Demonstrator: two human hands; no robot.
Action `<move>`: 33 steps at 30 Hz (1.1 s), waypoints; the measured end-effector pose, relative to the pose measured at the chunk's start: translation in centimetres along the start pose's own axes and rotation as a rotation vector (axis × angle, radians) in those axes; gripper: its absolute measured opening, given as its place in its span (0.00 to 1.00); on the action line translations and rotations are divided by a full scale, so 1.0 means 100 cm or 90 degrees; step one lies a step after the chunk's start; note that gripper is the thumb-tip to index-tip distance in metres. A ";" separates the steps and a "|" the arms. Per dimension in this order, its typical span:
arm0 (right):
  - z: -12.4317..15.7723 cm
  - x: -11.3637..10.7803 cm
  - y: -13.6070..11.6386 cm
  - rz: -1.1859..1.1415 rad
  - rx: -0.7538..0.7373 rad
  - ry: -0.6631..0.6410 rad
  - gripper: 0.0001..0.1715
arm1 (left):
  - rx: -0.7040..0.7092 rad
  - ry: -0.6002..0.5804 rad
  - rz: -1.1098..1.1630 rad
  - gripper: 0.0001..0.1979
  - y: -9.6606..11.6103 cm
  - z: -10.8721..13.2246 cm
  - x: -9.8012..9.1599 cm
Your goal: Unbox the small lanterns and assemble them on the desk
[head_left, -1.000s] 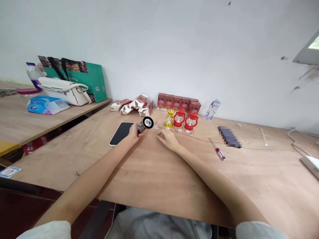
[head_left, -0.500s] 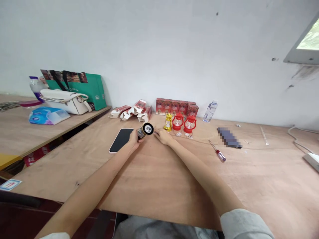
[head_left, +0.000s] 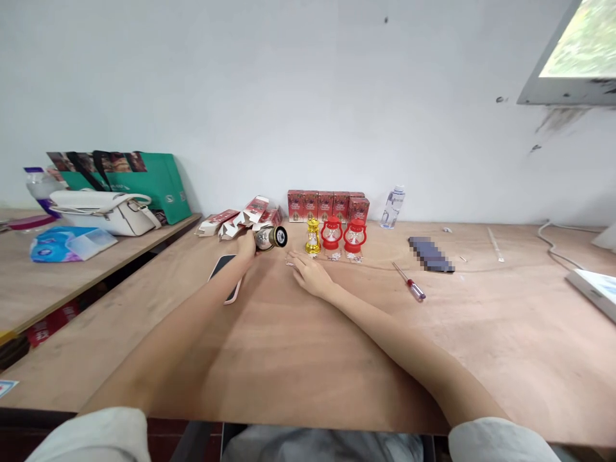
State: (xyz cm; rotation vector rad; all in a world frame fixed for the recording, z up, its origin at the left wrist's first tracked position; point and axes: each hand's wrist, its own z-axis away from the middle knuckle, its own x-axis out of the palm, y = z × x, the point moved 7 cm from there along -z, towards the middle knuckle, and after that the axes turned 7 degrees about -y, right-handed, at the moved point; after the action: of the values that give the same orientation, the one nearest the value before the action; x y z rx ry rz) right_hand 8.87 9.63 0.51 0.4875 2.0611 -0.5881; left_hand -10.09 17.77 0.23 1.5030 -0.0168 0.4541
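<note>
My left hand (head_left: 246, 245) is closed around a dark bronze toy lantern (head_left: 264, 239), tilted on its side with its round black base facing right. That lantern is held just in front of opened red-and-white cartons. My right hand (head_left: 312, 274) lies low over the table with its fingers stretched out, the fingertips at a small clear packet (head_left: 290, 260). Beyond those fingers stand a gold lantern (head_left: 312, 237) and two red lanterns (head_left: 332, 235), (head_left: 355, 237), with small packets in front of them. A phone (head_left: 228, 277) lies partly under my left forearm.
Closed red boxes (head_left: 318, 206) line the wall, and opened cartons (head_left: 240, 218) lie left of them. A water bottle (head_left: 393, 207), screwdriver (head_left: 409, 282) and blurred dark item (head_left: 431, 255) are to the right. On the left table sit a white handbag (head_left: 106, 212) and tissue pack (head_left: 67, 244).
My view has swung slightly right. The left hand has carried the dark lantern away from me, toward the opened cartons. My right hand's fingers have straightened over a small packet on the table.
</note>
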 end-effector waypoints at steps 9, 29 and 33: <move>0.023 -0.010 -0.011 0.016 0.024 -0.025 0.15 | 0.194 0.119 -0.513 0.11 0.032 -0.022 0.020; 0.023 -0.008 -0.003 0.095 0.097 -0.048 0.11 | 0.476 -0.170 -0.977 0.11 0.046 0.031 0.129; 0.024 -0.012 -0.006 0.083 0.082 -0.033 0.12 | 0.487 -0.137 -1.026 0.14 0.058 0.024 0.132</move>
State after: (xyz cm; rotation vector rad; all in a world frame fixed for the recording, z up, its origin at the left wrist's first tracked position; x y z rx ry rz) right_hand 10.71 7.64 0.50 0.6706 1.9341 -0.6514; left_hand 0.91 19.17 9.74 1.7581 1.2180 -1.1088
